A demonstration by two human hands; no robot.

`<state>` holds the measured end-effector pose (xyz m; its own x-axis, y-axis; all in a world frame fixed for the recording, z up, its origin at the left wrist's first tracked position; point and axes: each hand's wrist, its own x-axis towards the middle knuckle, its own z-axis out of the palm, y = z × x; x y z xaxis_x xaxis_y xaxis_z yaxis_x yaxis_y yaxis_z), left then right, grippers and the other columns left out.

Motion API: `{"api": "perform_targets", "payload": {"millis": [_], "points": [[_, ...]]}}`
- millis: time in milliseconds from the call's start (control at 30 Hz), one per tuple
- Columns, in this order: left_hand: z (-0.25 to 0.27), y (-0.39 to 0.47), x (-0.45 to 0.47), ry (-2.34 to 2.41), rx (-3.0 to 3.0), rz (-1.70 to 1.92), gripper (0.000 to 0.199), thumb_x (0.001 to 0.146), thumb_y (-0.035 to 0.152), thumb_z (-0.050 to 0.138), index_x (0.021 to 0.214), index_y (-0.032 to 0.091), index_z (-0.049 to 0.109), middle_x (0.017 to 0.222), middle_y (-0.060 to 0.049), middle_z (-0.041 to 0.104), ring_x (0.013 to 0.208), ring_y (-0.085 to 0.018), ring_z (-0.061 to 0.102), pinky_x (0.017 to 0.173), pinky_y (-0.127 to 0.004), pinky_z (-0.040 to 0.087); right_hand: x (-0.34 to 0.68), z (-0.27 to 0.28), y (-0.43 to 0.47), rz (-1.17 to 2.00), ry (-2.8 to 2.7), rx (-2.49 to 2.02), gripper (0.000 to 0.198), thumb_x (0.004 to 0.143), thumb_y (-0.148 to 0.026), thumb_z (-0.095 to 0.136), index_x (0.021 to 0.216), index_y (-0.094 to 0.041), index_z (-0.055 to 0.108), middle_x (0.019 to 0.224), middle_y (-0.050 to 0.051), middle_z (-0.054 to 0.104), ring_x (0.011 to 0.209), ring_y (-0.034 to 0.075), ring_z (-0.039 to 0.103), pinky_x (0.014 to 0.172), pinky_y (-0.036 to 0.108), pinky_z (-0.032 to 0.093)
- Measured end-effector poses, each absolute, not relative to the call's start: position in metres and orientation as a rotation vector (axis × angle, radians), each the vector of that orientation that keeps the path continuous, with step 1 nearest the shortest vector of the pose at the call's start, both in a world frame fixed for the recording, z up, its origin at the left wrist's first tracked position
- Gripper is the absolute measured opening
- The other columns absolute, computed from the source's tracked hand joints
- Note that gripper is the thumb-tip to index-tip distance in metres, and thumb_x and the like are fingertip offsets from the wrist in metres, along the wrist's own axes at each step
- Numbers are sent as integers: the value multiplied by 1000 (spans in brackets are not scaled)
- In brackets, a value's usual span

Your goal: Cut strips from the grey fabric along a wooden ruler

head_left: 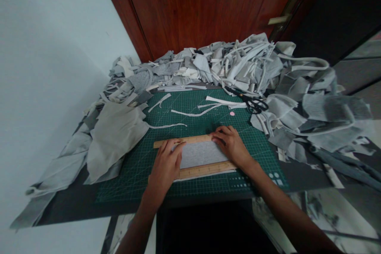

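A light grey piece of fabric [202,154] lies flat on a green cutting mat [205,121]. A wooden ruler [198,139] runs along its far edge, and a second wooden ruler [205,170] lies across its near side, with a thin pale strip of cloth showing below. My left hand [168,160] has its fingers bent onto the left part of the far ruler. At that ruler's right end, my right hand [230,145] grips with thumb and fingers, its heel by the near ruler. Parts of both rulers are hidden under the hands.
Grey and white fabric scraps [202,67] are heaped along the back and both sides. Black-handled scissors [253,103] lie at the mat's right back. Thin cloth strips [193,114] and a pink piece [232,114] lie on the mat. A wooden door [190,8] stands behind.
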<state>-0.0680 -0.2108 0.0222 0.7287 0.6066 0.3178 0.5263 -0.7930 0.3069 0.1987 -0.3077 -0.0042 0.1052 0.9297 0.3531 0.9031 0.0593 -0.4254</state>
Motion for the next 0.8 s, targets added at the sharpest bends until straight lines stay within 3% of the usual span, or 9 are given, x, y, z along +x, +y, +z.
{"api": "perform_targets", "payload": {"millis": [367, 567, 800], "points": [[10, -219, -50, 972, 2818, 564, 35, 104, 19, 52, 135, 19, 68, 122, -12, 67, 115, -31, 59, 102, -51, 52, 248, 8, -310, 95, -1695, -1737, 24, 106, -24, 55, 121, -22, 74, 118, 10, 71, 110, 27, 66, 100, 45, 54], [11, -214, -49, 922, 2770, 582, 31, 106, 24, 50, 130, 22, 69, 118, -10, 62, 114, -30, 56, 105, -51, 52, 311, 4, -287, -42, -1558, -1896, 23, 105, -29, 57, 112, -17, 76, 109, 12, 74, 95, 25, 71, 88, 39, 58], [10, -219, -47, 915, 2873, 508, 46, 104, 30, 56, 149, 20, 60, 119, -13, 56, 115, -33, 51, 106, -58, 51, 317, 7, -258, -22, -1685, -2158, 12, 97, -22, 67, 96, -16, 78, 101, 12, 77, 89, 23, 72, 85, 32, 54]]}}
